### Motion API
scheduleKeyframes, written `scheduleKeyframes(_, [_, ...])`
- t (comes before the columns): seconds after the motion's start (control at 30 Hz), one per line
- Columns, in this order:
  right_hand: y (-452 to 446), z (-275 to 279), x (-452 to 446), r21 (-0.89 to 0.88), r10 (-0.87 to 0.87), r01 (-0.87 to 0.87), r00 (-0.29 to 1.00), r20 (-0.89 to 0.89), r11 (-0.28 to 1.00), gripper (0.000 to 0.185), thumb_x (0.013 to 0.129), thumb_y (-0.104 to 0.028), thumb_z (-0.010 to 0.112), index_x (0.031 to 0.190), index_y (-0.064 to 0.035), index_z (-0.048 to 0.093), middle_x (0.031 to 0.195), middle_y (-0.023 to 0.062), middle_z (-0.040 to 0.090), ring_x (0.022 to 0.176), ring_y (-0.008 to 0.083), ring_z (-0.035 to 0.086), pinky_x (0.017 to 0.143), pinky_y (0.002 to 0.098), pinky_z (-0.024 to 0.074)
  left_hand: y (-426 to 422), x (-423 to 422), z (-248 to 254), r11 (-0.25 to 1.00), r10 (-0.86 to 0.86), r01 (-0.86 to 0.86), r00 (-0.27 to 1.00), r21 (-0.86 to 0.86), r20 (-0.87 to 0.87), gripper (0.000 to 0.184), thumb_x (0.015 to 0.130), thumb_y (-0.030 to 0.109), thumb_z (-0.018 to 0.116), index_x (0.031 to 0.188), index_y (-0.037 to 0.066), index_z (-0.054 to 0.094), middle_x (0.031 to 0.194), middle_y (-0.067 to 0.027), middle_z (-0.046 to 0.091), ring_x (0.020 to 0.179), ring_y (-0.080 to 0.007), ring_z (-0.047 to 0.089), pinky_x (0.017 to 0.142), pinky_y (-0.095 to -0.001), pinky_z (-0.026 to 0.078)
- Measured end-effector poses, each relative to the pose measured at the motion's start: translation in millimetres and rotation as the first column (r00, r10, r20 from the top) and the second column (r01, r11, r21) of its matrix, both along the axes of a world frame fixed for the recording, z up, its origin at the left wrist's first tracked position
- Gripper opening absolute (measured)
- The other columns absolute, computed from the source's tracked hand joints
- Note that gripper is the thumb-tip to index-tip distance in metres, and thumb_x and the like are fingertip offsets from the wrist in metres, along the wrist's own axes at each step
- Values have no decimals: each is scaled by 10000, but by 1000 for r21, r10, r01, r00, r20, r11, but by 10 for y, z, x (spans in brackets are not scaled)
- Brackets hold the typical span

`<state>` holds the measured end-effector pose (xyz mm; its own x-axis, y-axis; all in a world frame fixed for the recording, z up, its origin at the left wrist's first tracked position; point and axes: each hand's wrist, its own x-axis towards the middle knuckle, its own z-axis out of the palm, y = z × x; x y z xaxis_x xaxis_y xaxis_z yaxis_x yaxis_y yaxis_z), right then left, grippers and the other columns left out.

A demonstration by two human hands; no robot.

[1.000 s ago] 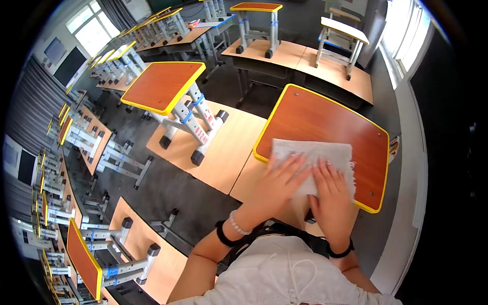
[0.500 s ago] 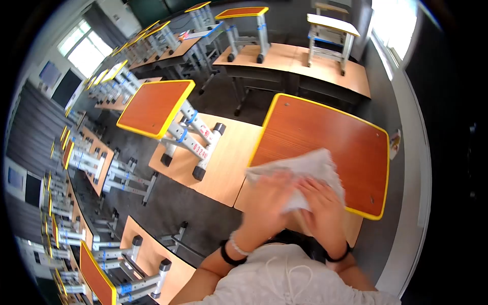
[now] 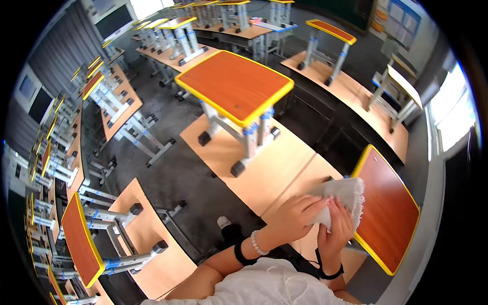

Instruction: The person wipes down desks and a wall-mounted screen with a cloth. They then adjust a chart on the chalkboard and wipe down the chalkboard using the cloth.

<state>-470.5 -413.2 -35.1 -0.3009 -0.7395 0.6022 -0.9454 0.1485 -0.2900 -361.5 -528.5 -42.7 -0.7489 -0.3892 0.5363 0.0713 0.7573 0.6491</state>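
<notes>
A whitish ribbed cloth (image 3: 349, 193) with a frayed edge is held up between both hands, near the left edge of the red-brown, yellow-rimmed stool seat (image 3: 389, 213) at the right. My left hand (image 3: 292, 217), with a beaded bracelet and black band at the wrist, grips the cloth's left part. Its lower part is in my right hand (image 3: 336, 229), whose fingers are bent against it. Another stool (image 3: 236, 84) with the same kind of seat stands on the light wooden desk ahead.
Light wooden desks (image 3: 254, 188) carry more stools. One stool (image 3: 84, 241) stands at the lower left, and a white-topped one (image 3: 404, 86) at the upper right. A wall and window (image 3: 452, 112) lie to the right. A shoe (image 3: 223, 221) shows on the dark floor.
The view has swung left. Both hands have lifted the cloth from the right stool seat, where it was spread flat, and now hold it bunched at the seat's left side.
</notes>
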Motion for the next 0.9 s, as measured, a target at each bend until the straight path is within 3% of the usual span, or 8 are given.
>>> scheduleKeyframes(0.03, [-189, 42, 89, 23, 89, -89, 996, 25, 996, 327, 772, -89, 514, 1071, 10, 601, 1086, 154, 643, 1044, 321, 604, 926, 439, 424, -163, 198, 22, 996, -5, 3, 1000, 93, 14, 534, 617, 10, 656, 1146, 40, 588, 1116, -138, 604, 1008, -306, 586, 853, -386, 478])
scheduleKeyframes(0.17, [-972, 1, 690, 1, 380, -384, 914, 140, 923, 326, 710, -76, 617, 1022, 15, 600, 980, 150, 653, 924, 317, 628, 848, 409, 475, -747, 1063, -25, 979, 205, -205, 979, 8, 10, 531, 599, 14, 670, 1125, 53, 600, 973, -106, 641, 858, -290, 619, 754, -358, 504])
scheduleKeyframes(0.3, [-1764, -136, 1429, 116, 477, -498, 862, 173, 859, 357, 681, -71, 662, 1026, -1, 605, 902, 140, 651, 818, 313, 629, 753, 401, 486, -1294, 1933, -95, 916, 386, -396, 913, 59, 132, 455, 626, 18, 671, 1074, 81, 622, 946, -107, 643, 839, -294, 621, 730, -365, 504])
scheduleKeyframes(0.43, [-2408, -164, 2128, 93, 631, -648, 759, 157, 756, 396, 671, -96, 691, 1048, -13, 604, 875, 125, 650, 773, 300, 626, 701, 391, 482, -1668, 2712, -119, 830, 536, -542, 840, 131, 81, 437, 629, -13, 647, 1053, 91, 629, 928, -124, 647, 826, -322, 612, 724, -374, 501])
scheduleKeyframes(0.57, [-2887, -137, 2645, 132, 748, -767, 641, 172, 628, 413, 655, -103, 712, 1045, -17, 606, 815, 124, 637, 723, 297, 614, 673, 391, 481, -1842, 3268, -141, 708, 669, -686, 728, 171, 149, 410, 642, -12, 604, 1044, 70, 625, 939, -134, 648, 839, -334, 609, 731, -385, 495])
scheduleKeyframes(0.6, [-2981, -161, 2757, 159, 742, -783, 621, 253, 601, 356, 667, -88, 699, 1010, -32, 621, 822, 151, 642, 758, 341, 617, 683, 412, 492, -1872, 3371, -146, 675, 707, -719, 695, 166, 132, 378, 653, -1, 593, 1025, 55, 629, 930, -134, 648, 835, -336, 606, 730, -388, 492])
scheduleKeyframes(0.9, [-4129, -519, 3645, 206, 925, -958, 253, 282, 199, 327, 720, -143, 663, 1028, -54, 598, 805, 110, 650, 747, 306, 628, 699, 409, 494, -2285, 4119, -390, 324, 907, -926, 363, 195, 213, 348, 674, -21, 581, 1014, 30, 636, 915, -164, 645, 831, -353, 609, 728, -397, 493])
